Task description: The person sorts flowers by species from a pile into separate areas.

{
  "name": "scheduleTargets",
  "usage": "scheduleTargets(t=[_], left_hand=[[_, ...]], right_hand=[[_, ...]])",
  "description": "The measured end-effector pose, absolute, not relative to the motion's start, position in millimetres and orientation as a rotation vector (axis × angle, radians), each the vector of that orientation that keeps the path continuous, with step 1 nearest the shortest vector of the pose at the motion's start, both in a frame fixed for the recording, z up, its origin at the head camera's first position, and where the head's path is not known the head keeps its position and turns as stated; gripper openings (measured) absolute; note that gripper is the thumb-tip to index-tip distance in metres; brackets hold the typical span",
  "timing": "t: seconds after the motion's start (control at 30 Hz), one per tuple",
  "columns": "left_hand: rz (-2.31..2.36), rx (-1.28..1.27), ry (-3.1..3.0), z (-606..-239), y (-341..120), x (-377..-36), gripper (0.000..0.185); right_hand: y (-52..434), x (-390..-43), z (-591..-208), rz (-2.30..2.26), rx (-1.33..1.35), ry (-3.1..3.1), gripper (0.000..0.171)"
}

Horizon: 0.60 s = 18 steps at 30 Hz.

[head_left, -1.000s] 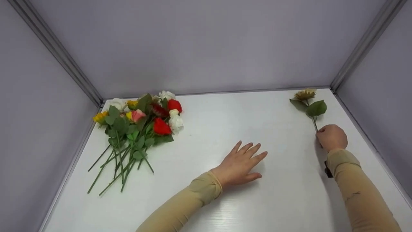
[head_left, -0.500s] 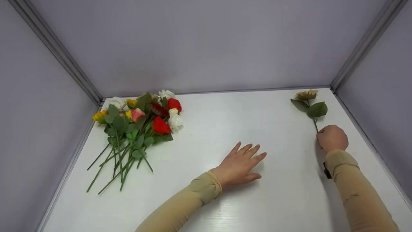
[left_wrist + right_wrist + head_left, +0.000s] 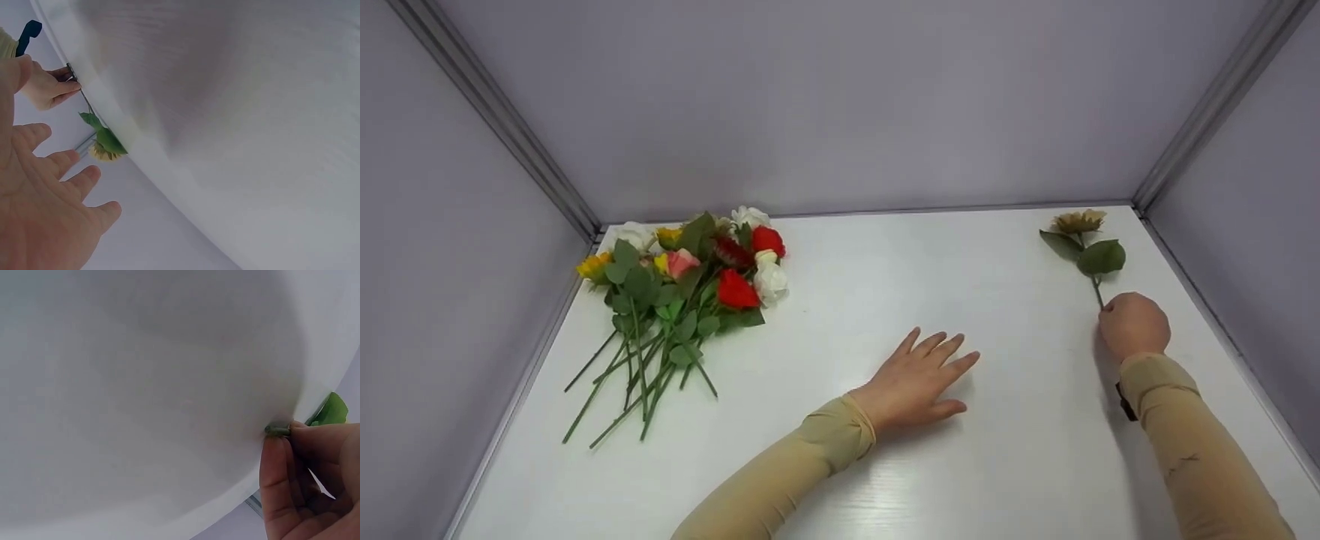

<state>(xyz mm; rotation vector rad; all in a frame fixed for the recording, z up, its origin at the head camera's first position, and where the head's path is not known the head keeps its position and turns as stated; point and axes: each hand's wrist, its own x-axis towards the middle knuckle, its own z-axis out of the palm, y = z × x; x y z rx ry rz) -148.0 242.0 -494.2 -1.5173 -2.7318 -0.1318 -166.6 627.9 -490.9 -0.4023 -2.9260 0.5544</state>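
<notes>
Spanning the workspace: glossy white table. Its far-left part carries a loose pile of red, white, yellow and pink flowers with green stems, stems pointing toward the person. Bare left hand near the middle, palm toward the table, fingers spread apart, holding nothing. Bare right hand well off to the right, thumb and fingers clamped on a single dull-yellow flower with broad green leaves, by its thin stem. That flower is at far right, bloom toward the back edge, well apart from the pile. Blunt green stem end pokes just past the fingertips. Flower-to-table contact: can't tell. My read: step in hand is positioning this one flower; pick or place, pose alone won't settle it. Next move likely calls for a firm pinch if lifting, or a gentle finger release close to the table if leaving it
</notes>
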Motion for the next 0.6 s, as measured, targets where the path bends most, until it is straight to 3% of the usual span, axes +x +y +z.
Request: scheduleTargets(t=[0.37, 0.6], left_hand=[[-0.135, -1.49, -2.75, -491, 230, -155, 0.073], [-0.2, -1.427, -2.788, -497, 211, -163, 0.071]], right_hand=[[628, -163, -480, 0.683, -0.515, -2.897, 0.035], [607, -171, -479, 0.577, -0.312, -2.814, 0.037]])
